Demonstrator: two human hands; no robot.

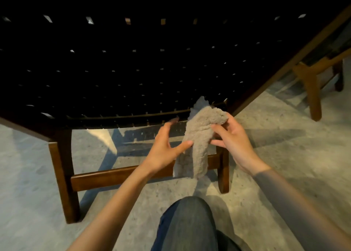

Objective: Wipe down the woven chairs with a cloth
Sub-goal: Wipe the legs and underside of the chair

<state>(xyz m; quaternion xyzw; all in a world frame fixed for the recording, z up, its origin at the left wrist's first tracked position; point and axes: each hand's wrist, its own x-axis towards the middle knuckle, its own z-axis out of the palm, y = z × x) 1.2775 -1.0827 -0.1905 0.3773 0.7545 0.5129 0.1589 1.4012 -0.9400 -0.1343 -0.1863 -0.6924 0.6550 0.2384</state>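
A woven chair [133,70] with black straps and a dark wooden frame fills the upper view. A fluffy grey-beige cloth [199,142] hangs in front of the seat's front right corner. My right hand [233,142] grips its upper part, fingers curled into the fabric. My left hand [167,146] is beside the cloth with fingers spread, its thumb touching the cloth's left edge.
A second chair's wooden legs [311,91] stand at the right. The chair's front leg [64,174] and lower crossbar [117,176] are close before me. My knee in jeans [186,224] is at the bottom centre. The floor [284,155] is speckled concrete.
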